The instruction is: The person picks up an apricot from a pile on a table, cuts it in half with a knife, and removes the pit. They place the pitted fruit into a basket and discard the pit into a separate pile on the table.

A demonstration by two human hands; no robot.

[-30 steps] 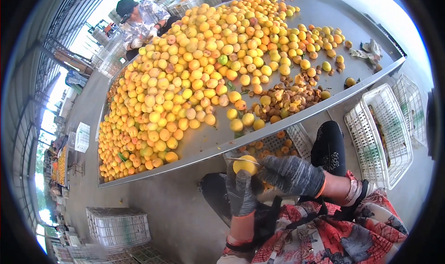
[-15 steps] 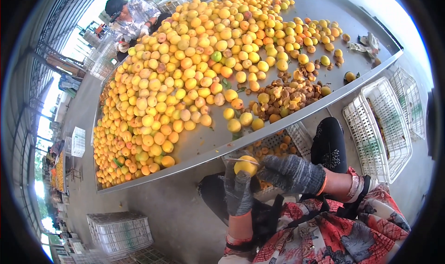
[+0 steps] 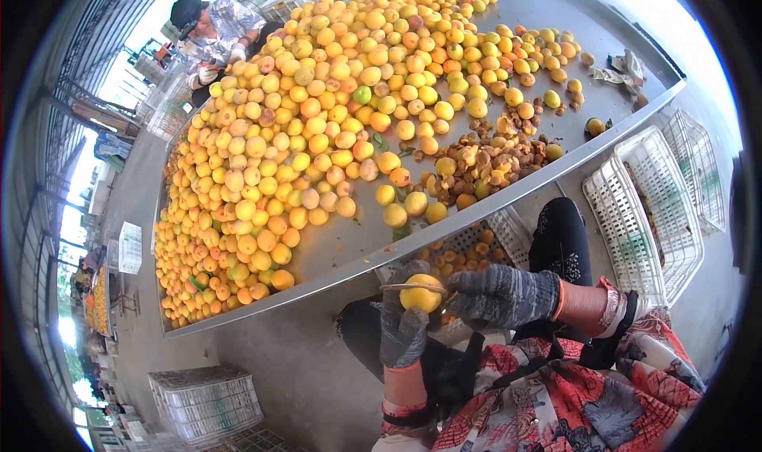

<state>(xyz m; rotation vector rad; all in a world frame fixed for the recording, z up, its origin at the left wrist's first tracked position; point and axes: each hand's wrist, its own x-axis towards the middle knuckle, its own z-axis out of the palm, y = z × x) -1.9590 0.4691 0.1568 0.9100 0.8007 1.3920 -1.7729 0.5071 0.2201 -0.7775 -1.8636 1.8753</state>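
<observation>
Left hand (image 3: 402, 337) pinched yellow fruit (image 3: 421, 300); right hand (image 3: 504, 296) gripped thin blade (image 3: 411, 286) across it. Keeping fruit steady seemed key.

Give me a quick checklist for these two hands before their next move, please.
1. Fruit held: ok; the left hand grips the yellow fruit.
2. Tool held: ok, it seems; the right hand closes on the thin tool.
3. Tool at the fruit: ok; it lies across it, though any cut's depth is unclear.
4. Gloves on: ok; both hands wear grey gloves.
5. Left fingertips clear of the tool: cannot tell; partly hidden.
6. Crate nearby: ok; the white crate beyond the hands holds orange fruit.
</observation>
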